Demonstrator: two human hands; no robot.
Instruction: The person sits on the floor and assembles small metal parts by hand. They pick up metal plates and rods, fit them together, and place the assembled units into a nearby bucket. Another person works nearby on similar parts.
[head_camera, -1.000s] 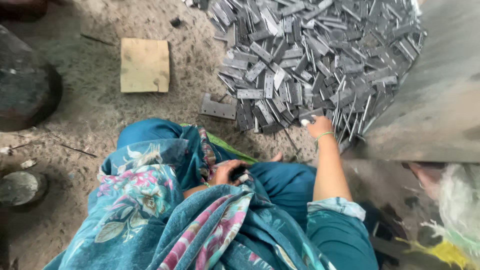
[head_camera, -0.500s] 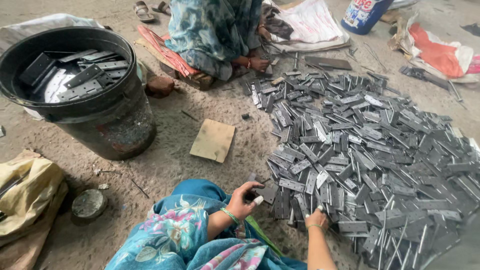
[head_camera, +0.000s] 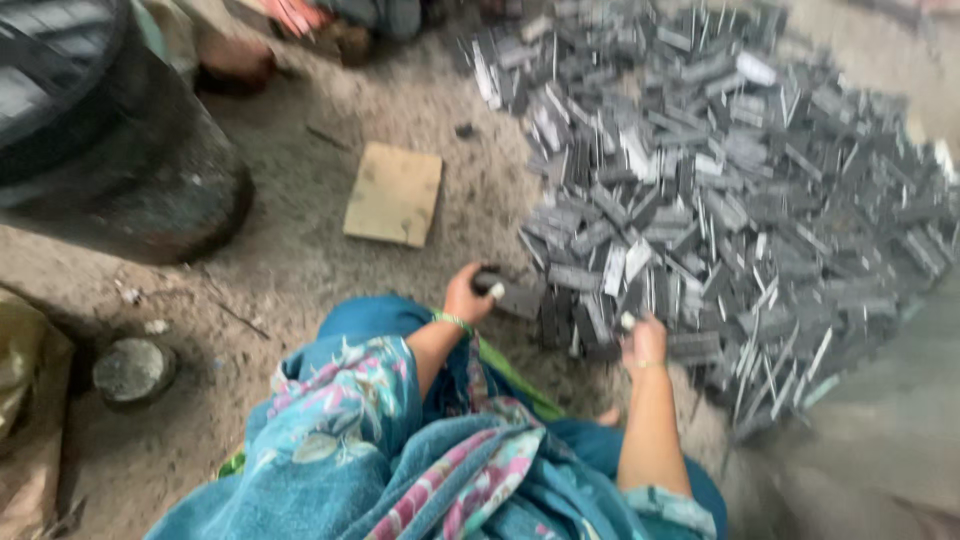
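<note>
A large heap of flat grey metal strips (head_camera: 730, 190) spreads over the dirt floor in front of me. My left hand (head_camera: 470, 293) is closed around a dark metal piece (head_camera: 512, 294) at the near edge of the heap. My right hand (head_camera: 643, 342) rests at the heap's near edge with its fingers curled on a strip; the picture is blurred, so the grip is unclear. My teal floral clothing (head_camera: 400, 440) fills the lower middle of the view.
A big black tub (head_camera: 110, 150) holding metal pieces stands at the upper left. A square tan board (head_camera: 394, 193) lies on the dirt between tub and heap. A round grey lump (head_camera: 133, 370) sits at the left. Another person's feet (head_camera: 330, 30) show at the top.
The view has swung up from my lap to the heap, then dipped closer. My left hand rose from my lap to the heap's edge and closed on a metal piece.
</note>
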